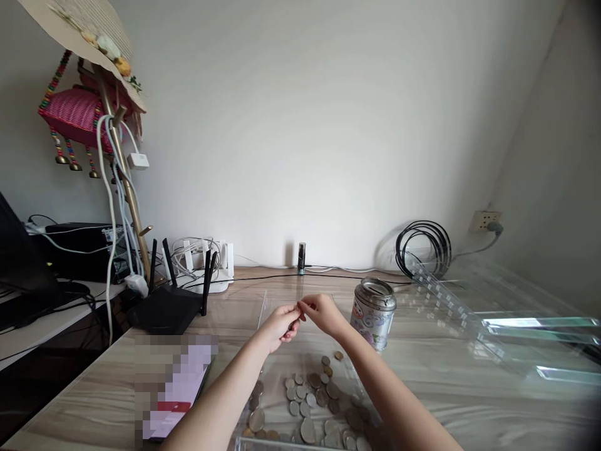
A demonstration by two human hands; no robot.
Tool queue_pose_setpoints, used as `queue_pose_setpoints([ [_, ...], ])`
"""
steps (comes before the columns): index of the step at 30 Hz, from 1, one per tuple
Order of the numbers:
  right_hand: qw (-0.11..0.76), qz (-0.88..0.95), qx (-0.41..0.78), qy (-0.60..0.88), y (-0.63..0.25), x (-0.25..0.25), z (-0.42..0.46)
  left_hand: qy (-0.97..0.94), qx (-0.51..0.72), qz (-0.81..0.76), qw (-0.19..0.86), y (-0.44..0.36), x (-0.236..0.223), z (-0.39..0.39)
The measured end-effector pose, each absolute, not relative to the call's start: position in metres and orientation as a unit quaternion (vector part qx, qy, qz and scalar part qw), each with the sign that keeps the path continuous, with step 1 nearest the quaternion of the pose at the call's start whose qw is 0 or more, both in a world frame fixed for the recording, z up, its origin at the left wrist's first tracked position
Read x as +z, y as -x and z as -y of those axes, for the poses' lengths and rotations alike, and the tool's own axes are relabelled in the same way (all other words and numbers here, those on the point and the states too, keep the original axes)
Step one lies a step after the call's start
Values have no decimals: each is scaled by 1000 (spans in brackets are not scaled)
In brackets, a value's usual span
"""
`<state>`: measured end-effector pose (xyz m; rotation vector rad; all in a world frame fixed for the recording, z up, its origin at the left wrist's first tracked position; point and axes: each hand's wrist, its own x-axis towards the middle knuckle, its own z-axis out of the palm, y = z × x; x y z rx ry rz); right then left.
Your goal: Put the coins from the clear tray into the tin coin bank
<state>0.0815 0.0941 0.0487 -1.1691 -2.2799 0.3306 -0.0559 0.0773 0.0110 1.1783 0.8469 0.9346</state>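
Note:
My left hand (283,324) and my right hand (323,311) meet above the far part of a clear plastic tray (263,307). The left fingers are curled closed. Thumb and fingers of the right hand pinch together against the left fingertips. Whatever lies between them is too small and covered to make out. Below, many loose coins (307,430) of silver and brass colour lie spread in the tray, some partly hidden by my forearms. A round printed tin (374,316) with a metal lid stands upright just right of my right hand.
At left lie a blurred-out phone-like slab (181,394) and a black router (166,307). A white router (220,269), a small dark bottle (301,258) and coiled black cable (423,250) stand along the wall. Clear acrylic pieces (498,332) lie at right.

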Motion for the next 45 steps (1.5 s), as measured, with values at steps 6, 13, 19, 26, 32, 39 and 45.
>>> queue_pose_setpoints([
  [6,354,793,12,496,-103,64,-95,-484,389,-391,680,57,8,-81],
  [13,327,630,-228,666,-175,90,-103,-489,353,-405,687,59,1,-88],
  [19,241,607,-133,746,-197,90,-110,-506,350,-401,678,57,3,-86],
  [26,258,602,-108,748,-195,89,-115,-504,387,-403,658,59,1,-88],
  [32,310,595,-125,731,-196,88,-115,-520,357,-414,657,59,3,-85],
  [39,431,746,-31,507,-123,74,-98,-496,382,-374,684,60,6,-84],
  [45,275,860,130,410,-76,42,-96,-435,417,-374,705,60,5,-86],
])
